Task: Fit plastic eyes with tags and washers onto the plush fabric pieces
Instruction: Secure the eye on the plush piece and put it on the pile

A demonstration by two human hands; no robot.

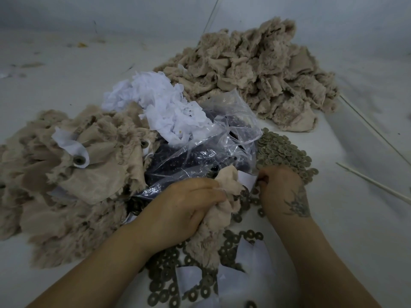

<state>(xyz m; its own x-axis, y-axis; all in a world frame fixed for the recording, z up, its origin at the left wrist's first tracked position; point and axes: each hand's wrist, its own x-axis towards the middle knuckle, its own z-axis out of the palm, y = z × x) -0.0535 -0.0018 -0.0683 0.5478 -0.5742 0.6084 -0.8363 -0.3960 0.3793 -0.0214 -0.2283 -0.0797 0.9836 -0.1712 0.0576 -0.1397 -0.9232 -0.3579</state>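
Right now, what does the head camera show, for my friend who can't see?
Left hand grips a plush piece; right hand picks among washers. Behind lie tags and a bag.

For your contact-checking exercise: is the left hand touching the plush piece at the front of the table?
Touching. The head view shows the left hand with fingers curled round the plush piece, bunching its fabric.
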